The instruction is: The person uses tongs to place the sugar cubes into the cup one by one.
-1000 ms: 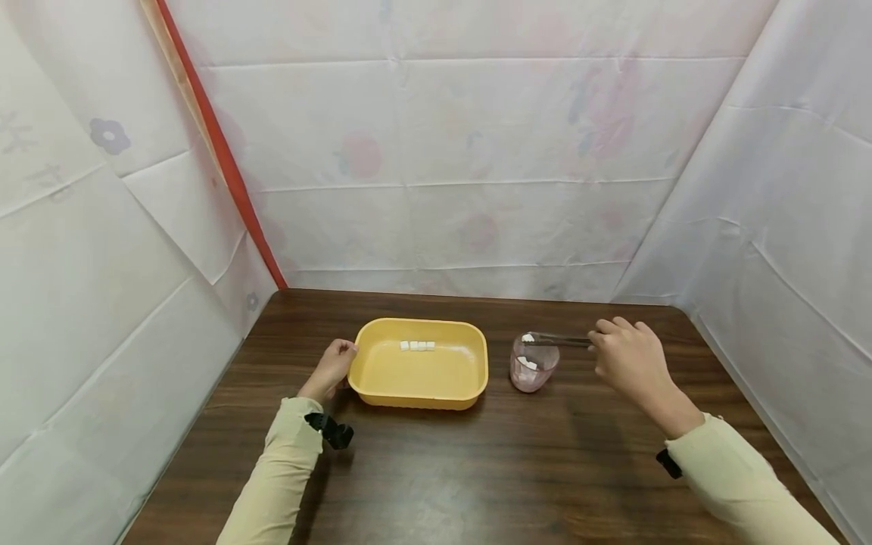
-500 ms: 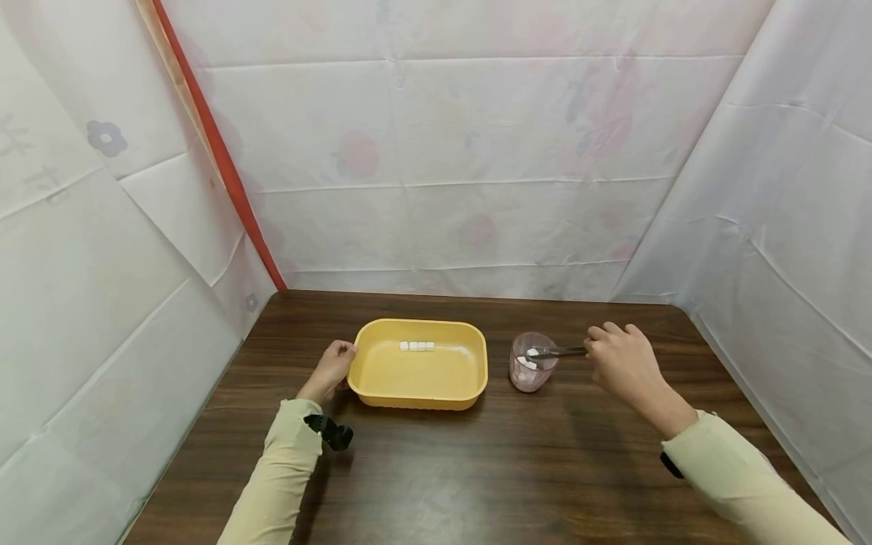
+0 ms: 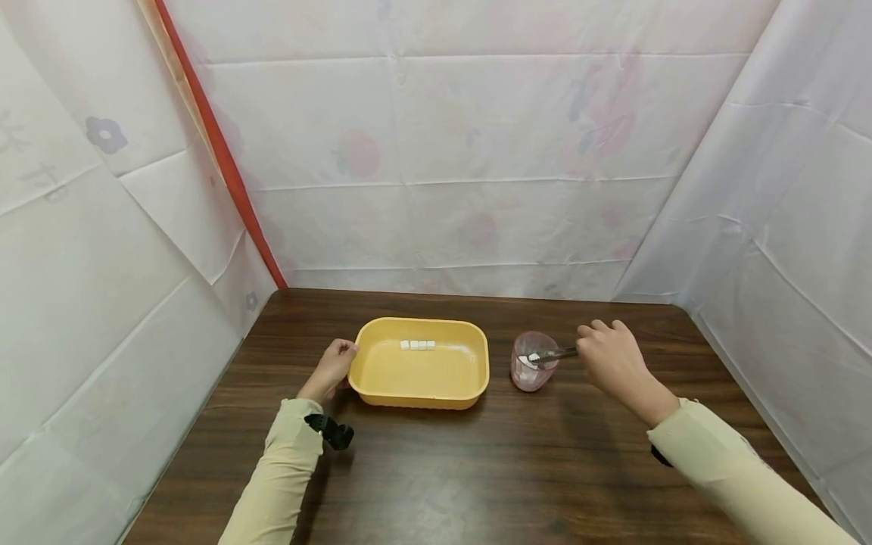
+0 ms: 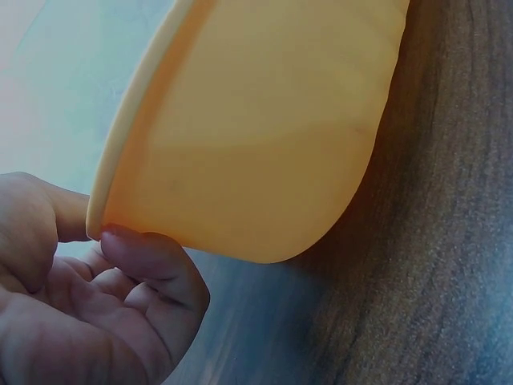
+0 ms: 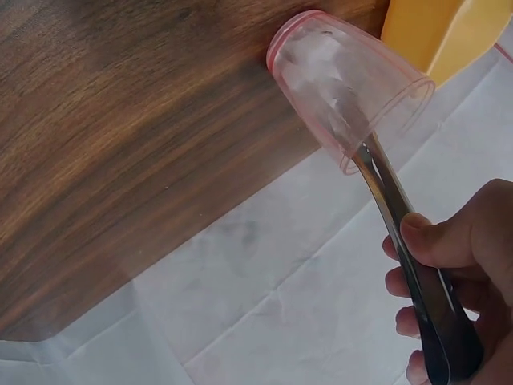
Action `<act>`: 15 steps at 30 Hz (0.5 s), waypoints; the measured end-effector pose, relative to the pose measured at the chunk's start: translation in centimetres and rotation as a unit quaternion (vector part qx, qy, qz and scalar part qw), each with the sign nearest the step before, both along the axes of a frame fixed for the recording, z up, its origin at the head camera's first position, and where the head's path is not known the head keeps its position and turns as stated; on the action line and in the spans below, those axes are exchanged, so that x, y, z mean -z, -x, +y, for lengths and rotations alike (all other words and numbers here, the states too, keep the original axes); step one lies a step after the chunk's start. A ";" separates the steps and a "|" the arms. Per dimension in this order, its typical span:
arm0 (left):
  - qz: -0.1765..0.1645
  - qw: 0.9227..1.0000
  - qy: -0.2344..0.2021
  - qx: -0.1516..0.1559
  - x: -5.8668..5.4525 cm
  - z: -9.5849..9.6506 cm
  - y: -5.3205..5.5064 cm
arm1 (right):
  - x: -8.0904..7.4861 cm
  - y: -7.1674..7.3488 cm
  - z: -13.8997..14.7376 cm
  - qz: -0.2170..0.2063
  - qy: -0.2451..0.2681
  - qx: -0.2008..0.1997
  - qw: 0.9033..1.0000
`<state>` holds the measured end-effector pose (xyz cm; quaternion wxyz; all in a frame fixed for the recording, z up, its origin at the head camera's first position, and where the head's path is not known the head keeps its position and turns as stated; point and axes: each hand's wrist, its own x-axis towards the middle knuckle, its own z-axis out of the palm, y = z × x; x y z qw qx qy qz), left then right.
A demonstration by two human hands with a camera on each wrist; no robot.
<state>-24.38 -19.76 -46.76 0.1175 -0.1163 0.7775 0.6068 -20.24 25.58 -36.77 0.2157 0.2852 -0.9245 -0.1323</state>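
So there's this dark wooden table, and the biggest thing on it is a yellow tray. The right hand is over on the cup side, thumb one side and fingers curled round the other, clamped on the tongs. The left hand has thumb and finger pinching the tray's rim at its left end. Next size down, the clear pinkish cup stands upright just right of the tray, not touching it. The metal tongs slant in over the rim, tips inside. Can't tell if they've got anything between them. Smallest stuff: four white cubes in a row near the tray's far side, plus more white pieces down in the cup.

What could go wrong, IMO: nobody's steadying the cup, so a sideways knock from the tongs could tip it. Smooth metal tips could also lose a cube if the squeeze is uneven, and a tug on the tray might mess up that row.

Vs. a second ago: tongs were up at the rim with a white cube at the tips; now they're down inside, right hand closer in. Tray, row and left hand look the same.
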 end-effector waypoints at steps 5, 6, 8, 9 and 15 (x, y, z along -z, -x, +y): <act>0.000 1.000 -0.004 0.000 0.1 0.0 0.1 | 0.3 0.5 -0.3 -0.001 -0.006 -0.005 1.000; 0.000 1.000 -0.004 -0.001 0.1 0.0 0.1 | 0.4 0.5 -0.3 -0.001 -0.007 -0.005 1.000; 0.000 1.000 -0.004 -0.001 0.0 -0.1 0.1 | 0.4 0.6 -0.4 0.000 -0.008 -0.006 1.000; 0.000 1.000 -0.004 -0.001 0.0 -0.1 0.1 | 0.4 0.6 -0.4 0.000 -0.008 -0.006 1.000; -0.003 1.000 0.001 -0.002 0.0 0.0 0.1 | 0.4 0.5 -0.3 -0.001 -0.010 -0.001 1.000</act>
